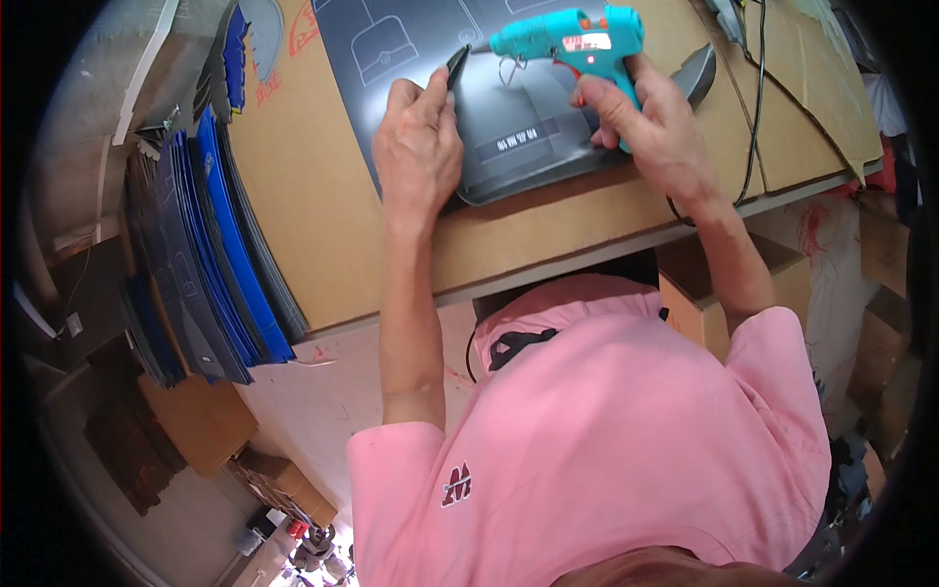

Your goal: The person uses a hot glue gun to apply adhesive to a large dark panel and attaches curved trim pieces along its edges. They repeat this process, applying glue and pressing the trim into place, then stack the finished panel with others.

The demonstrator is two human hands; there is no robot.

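Note:
My right hand point(650, 127) is wrapped around the handle of a teal hot glue gun point(533, 37), with the fingers near its trigger. The gun lies sideways in the air, its nozzle pointing left. Close to that nozzle tip, my left hand point(419, 147) pinches the raised edge of a glossy dark grey folded panel point(518, 161); I cannot tell whether the tip touches it. A pale printed label shows on the panel's front. Beneath it lies a larger dark sheet point(367, 93) with thin white outlines.
Upright dark and blue folded sheets point(230, 245) are stacked at the table's left edge. A black cord point(760, 108) runs down the right side of the cardboard-covered table point(293, 210). An open cardboard box point(690, 284) stands under the front edge.

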